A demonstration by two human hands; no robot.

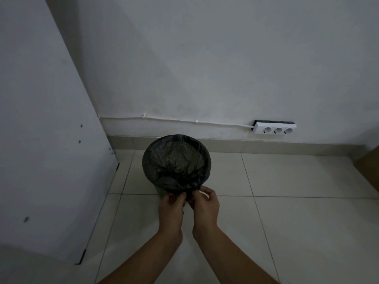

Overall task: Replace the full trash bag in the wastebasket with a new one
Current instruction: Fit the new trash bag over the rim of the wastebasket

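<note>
Tiled floor (287, 201), wastebasket (161, 192) w/ black trash bag (176, 160), left hand (171, 208) & right hand (205, 206) fingers pinching bag's near edge

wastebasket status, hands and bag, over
Left hand and right hand both pinch the black bag at the near rim. Bag sits in the green wastebasket. Nothing in the way.

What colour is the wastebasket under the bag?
Green, glimpsed below the dark plastic trash bag in the head view: wastebasket.
</note>
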